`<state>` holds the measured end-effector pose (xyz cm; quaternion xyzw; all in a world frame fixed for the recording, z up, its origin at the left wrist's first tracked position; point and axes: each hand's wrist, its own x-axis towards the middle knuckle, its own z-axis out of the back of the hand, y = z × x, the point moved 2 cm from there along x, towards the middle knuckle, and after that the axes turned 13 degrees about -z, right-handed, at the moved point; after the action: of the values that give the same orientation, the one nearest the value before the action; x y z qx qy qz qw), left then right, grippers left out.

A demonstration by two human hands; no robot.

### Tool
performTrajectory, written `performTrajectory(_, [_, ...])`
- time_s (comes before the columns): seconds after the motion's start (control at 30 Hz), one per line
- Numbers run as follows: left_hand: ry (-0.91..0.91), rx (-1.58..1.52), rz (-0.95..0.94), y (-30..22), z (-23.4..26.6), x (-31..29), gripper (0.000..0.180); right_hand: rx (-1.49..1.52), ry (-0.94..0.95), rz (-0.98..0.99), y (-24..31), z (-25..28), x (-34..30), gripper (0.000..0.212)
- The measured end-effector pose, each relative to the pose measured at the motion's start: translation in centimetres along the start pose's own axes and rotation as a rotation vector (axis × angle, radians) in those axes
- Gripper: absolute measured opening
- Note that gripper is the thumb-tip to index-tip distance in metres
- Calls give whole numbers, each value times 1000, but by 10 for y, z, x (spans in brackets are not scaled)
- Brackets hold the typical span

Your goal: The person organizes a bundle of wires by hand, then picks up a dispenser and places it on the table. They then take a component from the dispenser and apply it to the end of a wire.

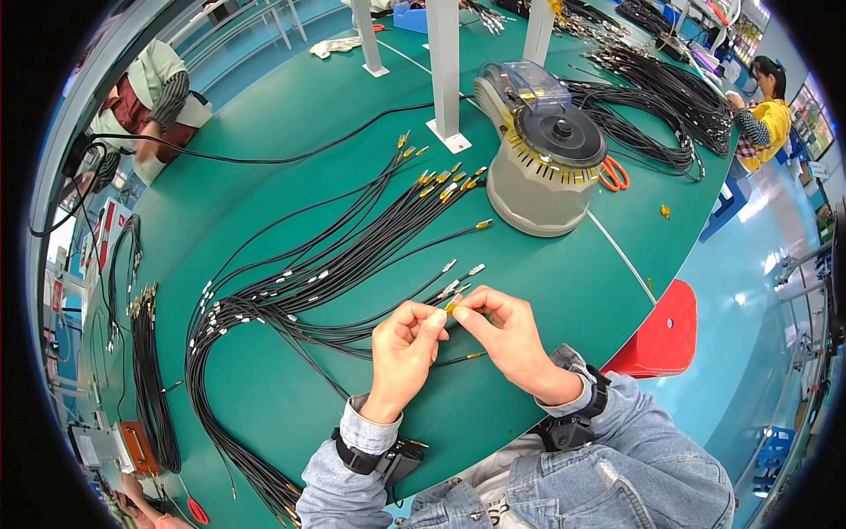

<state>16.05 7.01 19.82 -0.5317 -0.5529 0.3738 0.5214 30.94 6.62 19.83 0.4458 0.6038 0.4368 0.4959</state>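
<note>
My left hand [405, 353] and my right hand [511, 339] meet above the green table, both closed in a pinch. Between their fingertips is a small piece of yellow tape [453, 305] at a cable end; the fingers hide most of it. Black cables [300, 264] lie in a long curved bundle left of my hands, several ends wrapped in yellow tape and others bare silver. Beyond my right hand stands a round grey tape dispenser [542, 189] with a black disc on top and yellow strips sticking out around its rim.
Orange-handled scissors [615, 175] lie beside the dispenser. White metal posts [448, 79] rise from the table [493, 414]. More cable bundles [152, 379] lie at far left and back right. A red stool [661, 335] stands by the right edge. Other people sit at left and right.
</note>
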Motion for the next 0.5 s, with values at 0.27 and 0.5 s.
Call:
performTrajectory(0.27, [42, -49, 47, 3, 7, 1, 16, 185, 61, -155, -1, -1, 0, 8])
performTrajectory(0.5, [127, -81, 120, 1, 9, 5, 15, 187, 92, -111, -3, -1, 3, 9])
